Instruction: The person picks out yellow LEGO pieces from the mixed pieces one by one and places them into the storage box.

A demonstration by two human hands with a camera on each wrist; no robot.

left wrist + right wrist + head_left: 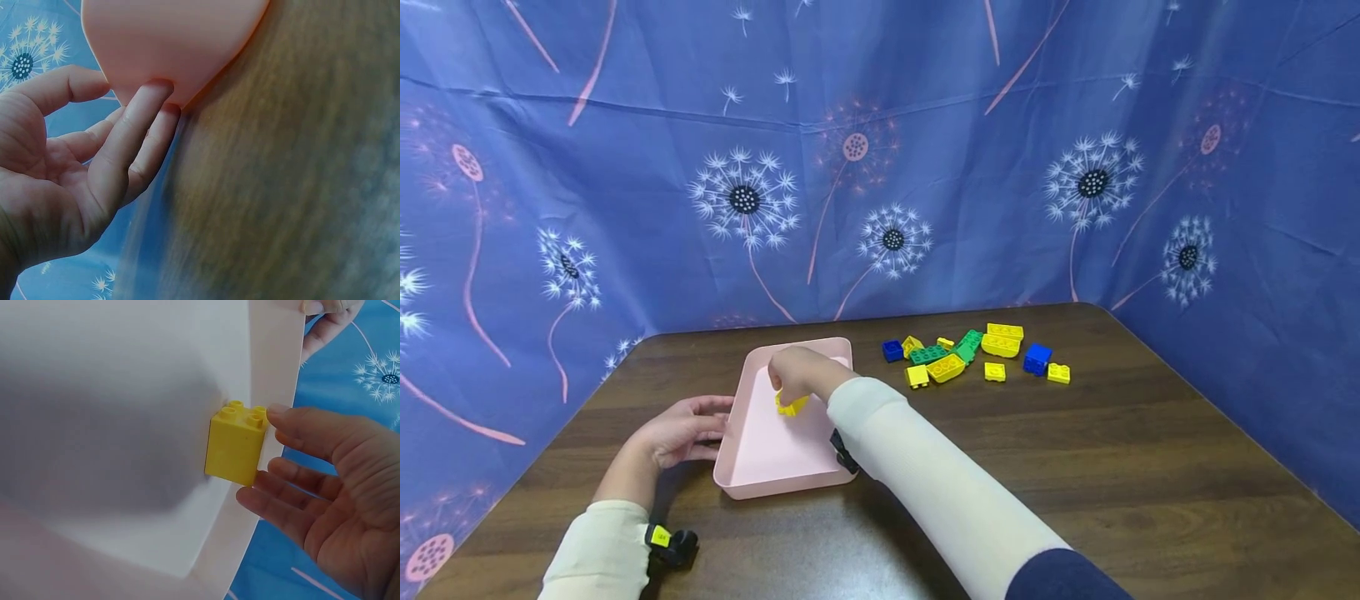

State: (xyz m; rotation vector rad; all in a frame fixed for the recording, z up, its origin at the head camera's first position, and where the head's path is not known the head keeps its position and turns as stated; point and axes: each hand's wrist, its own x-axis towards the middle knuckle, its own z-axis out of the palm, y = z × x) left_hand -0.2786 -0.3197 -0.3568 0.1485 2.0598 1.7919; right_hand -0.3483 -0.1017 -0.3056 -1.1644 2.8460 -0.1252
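A pink tray (752, 468) lies at an angle on the table. My left hand (681, 433) rests its extended fingers against the tray's left outer wall; in the left wrist view the fingertips (164, 87) touch that wall. Over the inside of the tray, my right hand (801, 372) holds a yellow toy building brick (792, 407) low near the tray floor. In the right wrist view this brick (234, 447) is a tall block with round studs, its right edge between thumb and fingertips. Whether its underside touches the tray cannot be told.
Right of the tray is a loose group of building bricks: yellow ones (946, 368), green ones (929, 355) and a blue one (892, 350). Farther right lie another blue brick (1037, 358) and a small yellow one (1059, 372). A blue dandelion-patterned cloth (970, 208) hangs behind the table.
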